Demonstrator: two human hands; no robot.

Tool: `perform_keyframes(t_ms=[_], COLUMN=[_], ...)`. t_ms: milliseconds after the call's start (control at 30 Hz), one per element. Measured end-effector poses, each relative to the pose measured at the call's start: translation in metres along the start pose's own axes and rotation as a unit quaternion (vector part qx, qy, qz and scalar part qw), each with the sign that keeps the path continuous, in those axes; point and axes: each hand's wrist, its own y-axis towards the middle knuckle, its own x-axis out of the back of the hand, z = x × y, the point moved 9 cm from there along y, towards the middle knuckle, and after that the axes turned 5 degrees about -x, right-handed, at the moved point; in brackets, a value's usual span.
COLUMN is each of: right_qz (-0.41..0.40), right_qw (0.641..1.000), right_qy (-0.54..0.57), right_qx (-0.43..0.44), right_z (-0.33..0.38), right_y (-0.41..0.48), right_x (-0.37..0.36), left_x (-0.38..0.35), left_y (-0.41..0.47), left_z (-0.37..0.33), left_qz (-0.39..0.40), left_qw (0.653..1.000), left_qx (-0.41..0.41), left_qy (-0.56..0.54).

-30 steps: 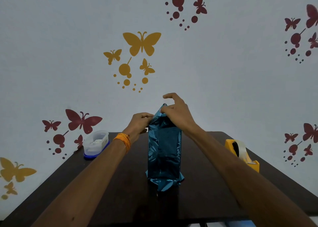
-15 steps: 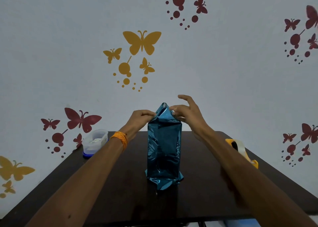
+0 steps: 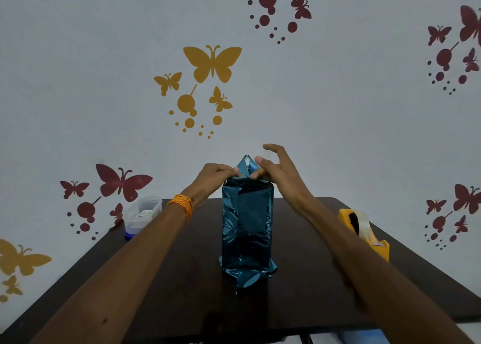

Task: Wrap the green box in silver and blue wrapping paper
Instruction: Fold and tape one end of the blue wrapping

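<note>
The wrapped box (image 3: 246,229) stood upright at the middle of the dark, smooth table (image 3: 182,278), a tall narrow block sheathed in glossy metallic blue wrapping paper (image 3: 247,273) that creased and caught the light, with a loose crumpled skirt splaying out at its foot. At the top the foil rose into a small triangular flap. The left hand (image 3: 216,174), an orange thread band (image 3: 182,205) wound round its wrist, had its fingers curled together and was pinching the paper at the top left corner. The right hand (image 3: 276,171) pinched the right side of the flap between the thumb and a lower finger, its forefinger lifted free and spread away. Near the far left edge sat a translucent plastic tub (image 3: 141,213) with a blue base, its contents too small to make out. At the right edge stood a yellow tape dispenser (image 3: 364,233) holding clear tape. Behind rose a pale matt wall (image 3: 338,109) with yellow and maroon butterfly decals.
</note>
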Motion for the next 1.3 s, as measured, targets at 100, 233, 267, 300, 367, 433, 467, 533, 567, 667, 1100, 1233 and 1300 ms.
perform_keyframes(t_ms=[100,233,267,300,367,433,467,533,567,667,1100,1233,1300], right_qz=[-0.004,0.036,0.047,0.052,0.053,0.048,0.044,0.035,0.034,0.050,0.062,0.049,0.047], right_qw=[1.000,0.999,0.998,0.997,0.997,0.998,0.998,0.999,0.999,0.998,0.997,0.998,0.998], right_qy=[0.001,-0.029,-0.038,-0.044,-0.047,-0.027,-0.012,0.018,0.032,0.044,-0.030,-0.027,-0.023], right_qx=[0.011,0.018,0.021,0.026,0.035,0.037,0.034,0.022,0.013,-0.012,0.034,0.041,0.041], right_z=[0.001,0.000,0.000,0.000,0.000,-0.001,-0.001,-0.001,-0.001,-0.003,0.002,0.005,0.006], right_y=[-0.005,-0.013,-0.015,-0.017,-0.018,-0.016,-0.014,-0.008,-0.005,0.002,-0.010,-0.006,-0.003], right_x=[0.003,-0.001,-0.003,-0.003,-0.003,0.001,0.003,0.009,0.011,0.012,0.000,0.005,0.007], left_x=[-0.001,0.003,0.004,0.003,0.000,-0.005,-0.009,-0.015,-0.015,-0.015,-0.013,-0.018,-0.018], left_y=[0.002,0.002,0.002,0.001,-0.001,-0.003,-0.003,0.000,0.001,-0.002,0.002,0.004,0.004], left_z=[-0.002,0.002,0.001,-0.002,-0.013,-0.023,-0.026,-0.024,-0.022,-0.018,-0.020,-0.016,-0.014], left_qz=[0.007,0.003,0.005,0.010,0.017,0.028,0.037,0.045,0.041,0.021,0.045,0.093,0.097], left_qw=[1.000,0.999,0.998,0.996,0.985,0.975,0.973,0.968,0.966,0.966,0.979,0.968,0.964], left_qx=[-0.010,-0.024,-0.029,-0.040,-0.076,-0.099,-0.100,-0.092,-0.085,-0.088,-0.065,-0.063,-0.065], left_qy=[0.010,0.046,0.059,0.081,0.151,0.196,0.205,0.227,0.242,0.242,0.188,0.226,0.237])
